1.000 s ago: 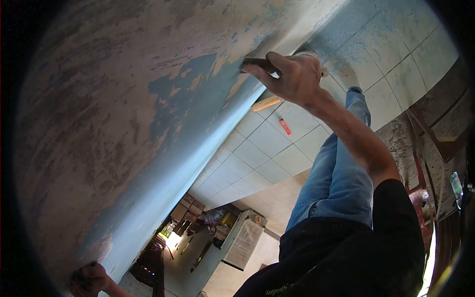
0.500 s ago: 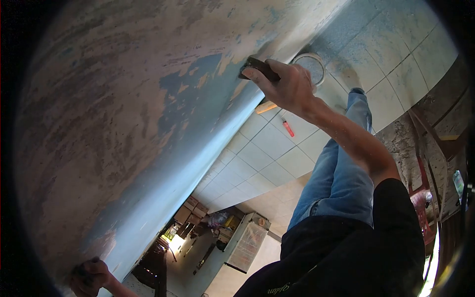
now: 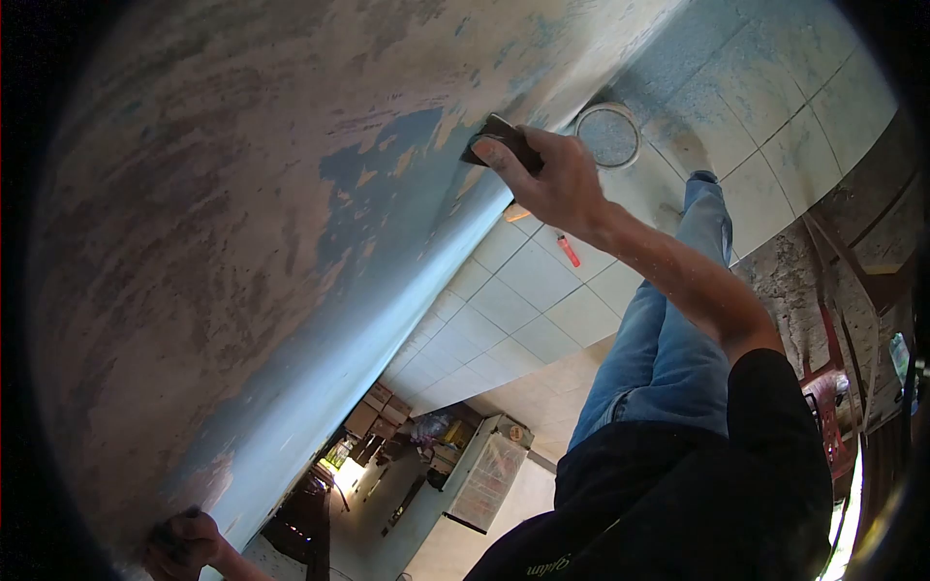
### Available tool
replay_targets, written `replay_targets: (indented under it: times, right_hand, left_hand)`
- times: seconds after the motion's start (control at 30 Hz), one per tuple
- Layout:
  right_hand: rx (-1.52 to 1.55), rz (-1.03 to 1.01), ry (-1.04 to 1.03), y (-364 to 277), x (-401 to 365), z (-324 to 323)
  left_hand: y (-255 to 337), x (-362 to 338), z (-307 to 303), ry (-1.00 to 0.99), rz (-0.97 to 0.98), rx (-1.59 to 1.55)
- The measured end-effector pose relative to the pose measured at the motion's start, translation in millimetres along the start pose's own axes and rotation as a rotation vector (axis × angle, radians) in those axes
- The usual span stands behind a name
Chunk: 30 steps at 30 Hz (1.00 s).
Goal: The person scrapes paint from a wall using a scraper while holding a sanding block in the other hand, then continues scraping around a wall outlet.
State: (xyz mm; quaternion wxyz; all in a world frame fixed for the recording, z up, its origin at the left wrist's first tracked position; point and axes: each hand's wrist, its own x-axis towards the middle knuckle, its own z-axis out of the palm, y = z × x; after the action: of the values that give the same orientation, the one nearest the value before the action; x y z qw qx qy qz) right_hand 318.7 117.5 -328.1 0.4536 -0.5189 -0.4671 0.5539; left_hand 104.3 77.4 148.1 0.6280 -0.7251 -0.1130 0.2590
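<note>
My right hand (image 3: pixel 557 174) is closed around a dark, flat scraper (image 3: pixel 511 136), which lies against the wall (image 3: pixel 242 213). Around it the surface is mottled: patches of blue paint (image 3: pixel 383 174) show between bare pinkish-grey areas. At the lower left, my left hand (image 3: pixel 194 544) is also at the wall, its fingers curled on a dark object (image 3: pixel 174 535). Shadow and the lens edge hide what kind of thing that is. Pale dust coats the fingers of my right hand.
A round white bucket (image 3: pixel 636 145) stands on the tiled floor (image 3: pixel 528 276) by the wall. A red lighter-like item (image 3: pixel 569 252) and an orange-yellow piece (image 3: pixel 516 212) lie nearby. Farther off are a white cabinet (image 3: pixel 487 474), stacked boxes (image 3: pixel 373 412) and a red chair (image 3: pixel 823 397).
My right hand has shifted slightly along the wall and the scraper is tilted differently, uncovering more of the bucket. My left hand has moved a little to the right.
</note>
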Motion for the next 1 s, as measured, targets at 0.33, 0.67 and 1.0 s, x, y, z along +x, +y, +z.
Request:
replay_targets:
  times: [0.33, 0.67, 1.0]
  right_hand:
    - [-0.363, -0.262, 0.039, -5.7, 9.7, -20.1]
    - [-0.371, -0.346, 0.131, -6.5, 8.1, -14.2]
    - [-0.019, 0.081, -0.138, -29.7, -1.2, -10.4]
  left_hand:
    - [10.7, 12.0, -9.2, -0.066, 0.078, 0.062]
    - [-4.5, -34.5, 12.0, 0.089, -0.091, -0.131]
    - [-10.0, -40.0, 6.1, -0.048, -0.003, -0.044]
